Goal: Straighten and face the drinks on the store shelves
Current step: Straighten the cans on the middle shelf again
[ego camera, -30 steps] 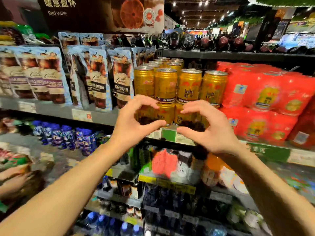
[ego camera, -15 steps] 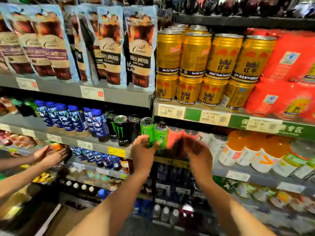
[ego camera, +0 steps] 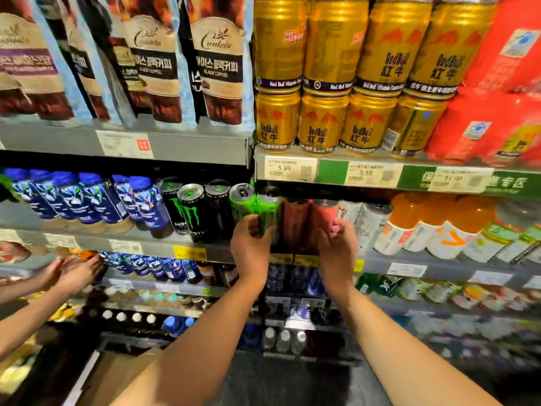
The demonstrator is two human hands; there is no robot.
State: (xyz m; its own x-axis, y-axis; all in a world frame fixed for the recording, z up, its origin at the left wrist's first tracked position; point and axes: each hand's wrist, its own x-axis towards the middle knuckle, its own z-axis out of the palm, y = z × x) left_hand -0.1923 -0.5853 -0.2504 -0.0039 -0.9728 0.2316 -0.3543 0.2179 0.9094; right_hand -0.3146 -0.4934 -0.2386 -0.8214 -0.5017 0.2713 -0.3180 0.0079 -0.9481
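On the middle shelf stand tall energy drink cans: black ones, two green ones and red ones. My left hand grips the lower part of the right green can, fingers curled round it. My right hand is at the front of a red can, fingers bent and touching its lower part; whether it grips the can is unclear. Gold Red Bull cans sit stacked two high on the shelf above.
Coffee pouches stand upper left, red multipacks upper right. Blue bottles stand left of the cans, orange-capped bottles to the right. Another person's hands work a lower shelf at the left. More bottles fill lower shelves.
Both my hands dropped from the gold cans to the shelf below, onto the green and red cans. The view tilted down and moved closer.
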